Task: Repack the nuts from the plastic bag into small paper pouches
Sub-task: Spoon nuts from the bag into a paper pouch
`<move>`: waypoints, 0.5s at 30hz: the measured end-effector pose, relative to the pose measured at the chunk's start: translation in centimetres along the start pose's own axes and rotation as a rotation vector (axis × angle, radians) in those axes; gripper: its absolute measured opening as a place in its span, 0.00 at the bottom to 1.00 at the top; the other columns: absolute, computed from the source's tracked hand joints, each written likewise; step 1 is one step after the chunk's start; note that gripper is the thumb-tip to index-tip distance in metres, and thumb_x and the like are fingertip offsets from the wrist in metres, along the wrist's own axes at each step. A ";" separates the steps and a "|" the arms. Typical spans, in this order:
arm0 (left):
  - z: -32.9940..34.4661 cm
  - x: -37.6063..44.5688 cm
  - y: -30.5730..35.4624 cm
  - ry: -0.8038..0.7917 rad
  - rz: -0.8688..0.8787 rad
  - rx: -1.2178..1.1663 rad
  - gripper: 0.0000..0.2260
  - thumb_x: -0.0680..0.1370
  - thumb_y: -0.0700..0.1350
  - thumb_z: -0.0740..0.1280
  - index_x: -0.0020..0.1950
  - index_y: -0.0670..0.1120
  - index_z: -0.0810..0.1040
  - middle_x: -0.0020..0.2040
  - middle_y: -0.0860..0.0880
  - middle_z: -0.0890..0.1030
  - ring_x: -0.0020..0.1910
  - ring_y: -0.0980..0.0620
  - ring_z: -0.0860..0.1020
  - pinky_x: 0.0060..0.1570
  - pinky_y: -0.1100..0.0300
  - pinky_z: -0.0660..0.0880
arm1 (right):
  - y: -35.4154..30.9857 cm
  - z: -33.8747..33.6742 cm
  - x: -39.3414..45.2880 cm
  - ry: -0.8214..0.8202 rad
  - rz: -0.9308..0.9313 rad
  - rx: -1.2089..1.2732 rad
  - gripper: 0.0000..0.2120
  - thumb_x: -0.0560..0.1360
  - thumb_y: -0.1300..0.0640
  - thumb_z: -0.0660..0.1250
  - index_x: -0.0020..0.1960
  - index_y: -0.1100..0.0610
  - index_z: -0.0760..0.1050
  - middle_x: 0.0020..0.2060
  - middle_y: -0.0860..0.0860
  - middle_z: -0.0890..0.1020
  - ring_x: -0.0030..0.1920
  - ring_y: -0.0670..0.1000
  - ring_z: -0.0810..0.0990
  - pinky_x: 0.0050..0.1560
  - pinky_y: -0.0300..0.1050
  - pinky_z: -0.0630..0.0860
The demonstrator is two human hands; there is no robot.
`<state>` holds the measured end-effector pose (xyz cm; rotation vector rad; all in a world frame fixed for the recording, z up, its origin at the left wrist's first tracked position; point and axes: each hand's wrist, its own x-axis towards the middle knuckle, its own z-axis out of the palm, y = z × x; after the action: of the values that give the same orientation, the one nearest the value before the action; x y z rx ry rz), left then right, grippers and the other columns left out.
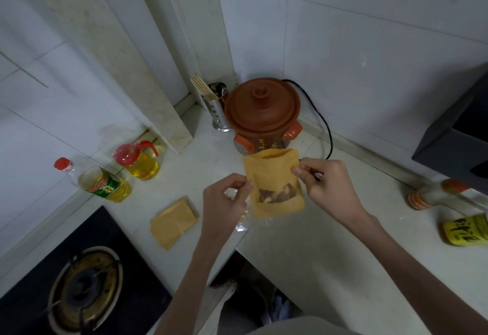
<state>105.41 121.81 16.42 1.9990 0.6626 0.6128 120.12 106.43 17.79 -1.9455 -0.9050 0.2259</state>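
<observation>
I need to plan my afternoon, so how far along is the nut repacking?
Done: nothing sealed and set aside is visible. In hand: the left hand and right hand pinch the sides of a tan paper pouch with a clear window, nuts showing inside, its top still open. Left: sealing it, then filling the flat tan pouches lying on the pale counter; crinkled clear plastic lies beneath the hands.

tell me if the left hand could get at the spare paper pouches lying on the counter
Probably yes: the spare pouches lie flat just beside the left hand with nothing between them, but that hand now pinches the filled pouch and must let go first.
</observation>
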 end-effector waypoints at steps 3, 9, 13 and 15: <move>1.0 -0.5 -0.3 0.015 -0.021 0.074 0.06 0.73 0.38 0.73 0.38 0.46 0.81 0.33 0.58 0.79 0.34 0.62 0.78 0.38 0.62 0.72 | 0.4 0.3 -0.4 0.002 0.058 -0.010 0.15 0.74 0.62 0.68 0.31 0.51 0.74 0.24 0.44 0.75 0.27 0.45 0.73 0.30 0.34 0.65; 1.0 -0.8 -0.7 0.020 0.058 0.102 0.05 0.72 0.38 0.74 0.39 0.46 0.82 0.35 0.59 0.79 0.35 0.62 0.79 0.38 0.68 0.74 | 1.2 0.2 -1.5 0.017 0.081 -0.022 0.11 0.74 0.61 0.68 0.32 0.58 0.76 0.25 0.46 0.74 0.28 0.48 0.70 0.32 0.36 0.65; 2.1 -0.5 -1.7 -0.007 0.062 0.118 0.05 0.72 0.36 0.74 0.38 0.45 0.82 0.33 0.58 0.80 0.34 0.64 0.78 0.38 0.76 0.70 | 2.6 0.5 -1.6 0.006 0.113 -0.031 0.13 0.74 0.59 0.68 0.32 0.59 0.75 0.25 0.50 0.75 0.27 0.49 0.72 0.34 0.43 0.68; 3.0 -0.5 -2.7 -0.039 0.004 0.115 0.06 0.72 0.35 0.73 0.37 0.44 0.83 0.31 0.58 0.80 0.33 0.65 0.78 0.37 0.76 0.69 | 3.6 1.1 -1.6 -0.057 0.157 -0.082 0.14 0.75 0.59 0.67 0.31 0.61 0.73 0.26 0.56 0.74 0.28 0.55 0.71 0.34 0.49 0.69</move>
<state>106.41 120.80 12.61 2.1145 0.6834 0.5471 120.22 105.06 13.88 -2.0982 -0.8098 0.3416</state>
